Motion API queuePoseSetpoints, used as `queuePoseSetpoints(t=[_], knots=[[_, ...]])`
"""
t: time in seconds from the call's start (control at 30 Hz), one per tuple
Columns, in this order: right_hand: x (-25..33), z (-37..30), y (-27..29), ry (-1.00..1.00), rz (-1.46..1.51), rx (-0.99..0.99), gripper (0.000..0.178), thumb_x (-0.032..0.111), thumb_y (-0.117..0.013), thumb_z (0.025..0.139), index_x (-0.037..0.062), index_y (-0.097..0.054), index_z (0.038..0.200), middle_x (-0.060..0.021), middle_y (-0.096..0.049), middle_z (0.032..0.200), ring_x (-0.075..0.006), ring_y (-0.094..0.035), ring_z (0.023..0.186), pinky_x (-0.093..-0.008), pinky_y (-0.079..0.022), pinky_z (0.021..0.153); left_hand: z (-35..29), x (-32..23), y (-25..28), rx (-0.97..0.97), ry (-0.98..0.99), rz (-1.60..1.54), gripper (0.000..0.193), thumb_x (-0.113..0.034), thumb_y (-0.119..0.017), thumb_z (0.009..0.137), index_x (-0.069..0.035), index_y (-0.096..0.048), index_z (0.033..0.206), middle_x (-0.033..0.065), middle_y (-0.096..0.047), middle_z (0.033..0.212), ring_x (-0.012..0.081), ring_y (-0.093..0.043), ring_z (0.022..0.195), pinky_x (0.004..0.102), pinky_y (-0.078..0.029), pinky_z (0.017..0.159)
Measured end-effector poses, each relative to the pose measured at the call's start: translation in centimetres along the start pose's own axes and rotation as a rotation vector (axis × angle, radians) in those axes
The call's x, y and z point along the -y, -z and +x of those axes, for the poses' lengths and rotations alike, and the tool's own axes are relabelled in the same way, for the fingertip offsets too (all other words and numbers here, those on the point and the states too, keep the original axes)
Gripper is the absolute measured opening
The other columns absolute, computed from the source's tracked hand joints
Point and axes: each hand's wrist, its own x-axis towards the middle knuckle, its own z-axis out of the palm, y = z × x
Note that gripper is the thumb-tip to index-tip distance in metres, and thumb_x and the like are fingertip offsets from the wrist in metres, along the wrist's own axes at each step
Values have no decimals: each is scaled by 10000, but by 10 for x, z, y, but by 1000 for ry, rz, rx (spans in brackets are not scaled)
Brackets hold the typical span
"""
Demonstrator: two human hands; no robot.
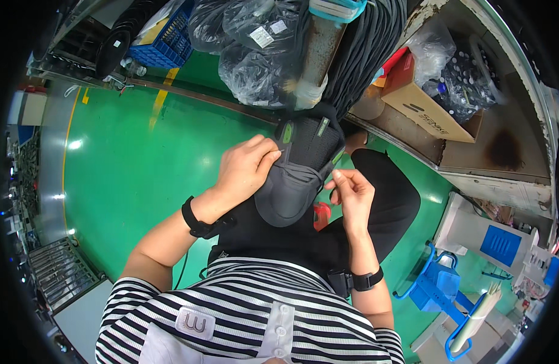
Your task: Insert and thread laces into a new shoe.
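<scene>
Head view: beyond the striped shirt [249, 303], a dark grey shoe [282, 197] was held above the lap, its toe pointed toward the wearer. At its left edge, the thumb and forefinger of the left hand [246, 164] were pinched together; whether lace was gripped between them could not be told. The right hand [352, 194] was kept beside the opposite edge, fingers curled, and its grasp could not be made out. Black laces [301, 171] were strung across the shoe between the hands. Wide green floor [140, 151] was left open on the left; on the right, room was narrowed by the bent knee [391, 197]. Beyond the heel, the space was bounded by the workbench edge [407, 145], with plastic bags [255, 73], black cords [376, 48] and a cardboard box [428, 115].
</scene>
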Motion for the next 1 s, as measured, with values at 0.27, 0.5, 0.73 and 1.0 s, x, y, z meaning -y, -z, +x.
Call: queuePoseSetpoints(t=[0.27, 0.5, 0.73, 1.0], knots=[[4, -3, -2, 21, -154, -67, 112, 51, -610, 924, -19, -636, 1007, -46, -693, 783, -45, -527, 548, -191, -429, 526, 25, 6, 5, 125, -257, 302, 147, -182, -639, 848, -52, -617, 783, 108, -565, 710, 318, -577, 711, 406, -438, 660], [-1, 0, -2, 77, -224, -77, 64, 51, -629, 897, -10, -636, 913, -41, -697, 706, -48, -553, 529, -206, -432, 499, 57, 11, -1, 627, 469, -300, 174, -223, -654, 860, -75, -620, 777, 47, -524, 615, 164, -483, 572, 319, -385, 593], [-3, 10, -6, 639, -939, -164, 106, 83, -626, 847, 28, -566, 780, -87, -639, 603, -259, -633, 519, -351, -484, 524, 46, 4, 12, 317, -432, 432, 167, -242, -702, 800, -111, -598, 809, 40, -596, 886, 262, -553, 951, 405, -409, 839], [46, 37, 16, 984, -1374, 138, 363, 146, -710, 670, 113, -582, 1008, -28, -570, 784, -200, -596, 740, -308, -481, 535, 108, 1, 26, 584, -943, 396, 250, -232, -752, 664, -102, -636, 843, 34, -554, 877, 263, -521, 987, 410, -401, 895]])
